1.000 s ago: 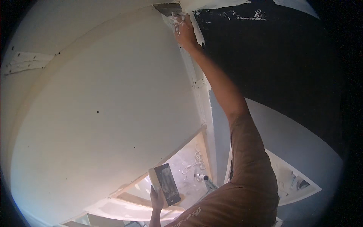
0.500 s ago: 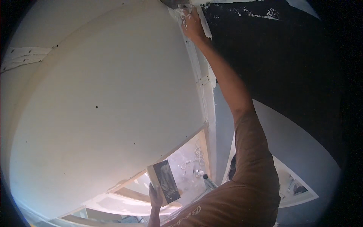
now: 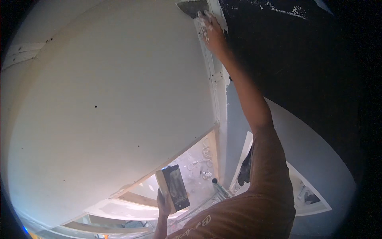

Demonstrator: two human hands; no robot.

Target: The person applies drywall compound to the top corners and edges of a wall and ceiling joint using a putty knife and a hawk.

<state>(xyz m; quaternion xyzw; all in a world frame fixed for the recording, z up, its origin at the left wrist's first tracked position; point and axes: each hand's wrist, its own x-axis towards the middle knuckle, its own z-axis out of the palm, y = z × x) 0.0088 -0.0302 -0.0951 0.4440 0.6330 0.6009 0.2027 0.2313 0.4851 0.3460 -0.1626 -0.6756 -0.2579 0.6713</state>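
Observation:
High up at the wall seam, my right hand (image 3: 211, 34) is closed on a wide putty knife (image 3: 192, 8), whose dark blade lies against the pale board. White compound coats the fingers. A whitish joint strip (image 3: 213, 85) runs down below that hand, with screw heads along it. Low in the view, my left hand (image 3: 163, 202) grips a rectangular holder (image 3: 176, 187) by its light-coloured side. The holder's dark face is smeared with grey, and I cannot tell how deep it is.
The large pale wallboard (image 3: 107, 83) fills the left, with a dark panel (image 3: 294, 59) at the right. Far below lie a coiled white cable (image 3: 206, 149) and a dark-ended tube (image 3: 215, 181) near metal framework. A white-framed opening (image 3: 310, 199) stands lower right.
My right hand and the putty knife have come slightly down and to the right, showing more of the blade. My left hand holds the rectangular holder almost where it was.

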